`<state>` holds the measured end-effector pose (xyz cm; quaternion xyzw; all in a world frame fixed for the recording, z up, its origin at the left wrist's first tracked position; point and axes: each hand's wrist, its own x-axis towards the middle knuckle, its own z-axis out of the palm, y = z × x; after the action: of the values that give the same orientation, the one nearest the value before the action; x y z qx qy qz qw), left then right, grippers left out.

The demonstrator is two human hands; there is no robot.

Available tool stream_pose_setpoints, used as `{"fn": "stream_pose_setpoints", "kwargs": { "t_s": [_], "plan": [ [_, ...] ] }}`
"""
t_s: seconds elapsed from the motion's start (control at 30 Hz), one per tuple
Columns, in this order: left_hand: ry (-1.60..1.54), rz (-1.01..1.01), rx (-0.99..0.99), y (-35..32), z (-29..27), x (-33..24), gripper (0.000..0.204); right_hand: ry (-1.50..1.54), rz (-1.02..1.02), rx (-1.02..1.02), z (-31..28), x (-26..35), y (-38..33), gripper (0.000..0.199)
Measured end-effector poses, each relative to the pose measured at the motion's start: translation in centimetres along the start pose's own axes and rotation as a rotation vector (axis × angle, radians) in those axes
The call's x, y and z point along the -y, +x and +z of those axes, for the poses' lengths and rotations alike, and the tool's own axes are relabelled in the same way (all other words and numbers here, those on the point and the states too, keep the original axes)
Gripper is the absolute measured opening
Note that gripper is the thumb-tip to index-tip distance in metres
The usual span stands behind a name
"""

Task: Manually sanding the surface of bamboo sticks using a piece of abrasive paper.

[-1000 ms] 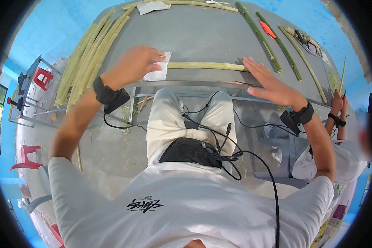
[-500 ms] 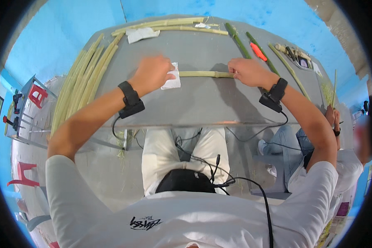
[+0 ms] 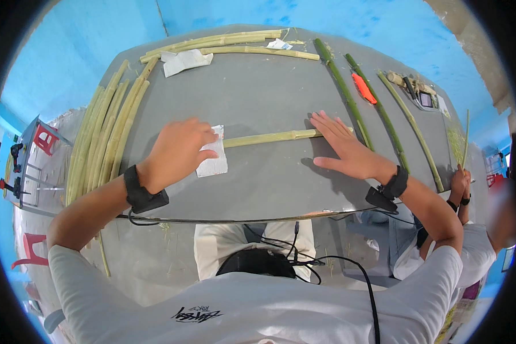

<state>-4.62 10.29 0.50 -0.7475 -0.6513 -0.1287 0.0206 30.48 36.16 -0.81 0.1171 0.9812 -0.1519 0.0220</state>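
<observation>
Your left hand (image 3: 178,152) presses the white sandpaper sheet (image 3: 213,159) onto the pale bamboo stick (image 3: 269,137), mid-table. Right hand (image 3: 347,150) lies flat, fingers spread, pinning its far end. Keep that pin firm and rub lengthwise, evenly.

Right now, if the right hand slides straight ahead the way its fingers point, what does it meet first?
The right hand lies flat, fingers pointing up-left over the end of the pale stalk. Beyond that stalk, bare grey table follows, then probably the long pale stalk near the far edge.
</observation>
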Motion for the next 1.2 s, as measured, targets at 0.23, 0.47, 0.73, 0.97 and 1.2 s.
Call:
{"fn": "stream_pose_setpoints", "kwargs": {
  "t_s": [0.23, 0.47, 0.73, 0.97, 1.2],
  "plan": [
    [-0.006, -0.12, 0.104, 5.2, 0.2, 0.5, 0.025, -0.121, 0.067, 0.003, 0.2, -2.6, 5.0, 0.109],
    [-0.087, -0.048, -0.019, 0.0, 0.4, 0.5, 0.025, -0.051, 0.062, 0.073, -0.7, -1.0, 2.9, 0.108],
    [0.134, 0.053, 0.036, -5.4, 0.5, -0.1, 0.059, -0.048, 0.024, 0.103, -0.2, 0.7, -2.4, 0.108],
    [0.013, 0.007, 0.167, 1.9, 4.2, 1.7, 0.079, -0.126, 0.072, 0.055, -0.3, -2.0, 5.0, 0.108],
    [-0.043, 0.073, 0.271, -2.1, 1.2, 1.1, 0.077, -0.094, 0.025, 0.099, -0.5, 0.8, 0.3, 0.106]
  ]
}}
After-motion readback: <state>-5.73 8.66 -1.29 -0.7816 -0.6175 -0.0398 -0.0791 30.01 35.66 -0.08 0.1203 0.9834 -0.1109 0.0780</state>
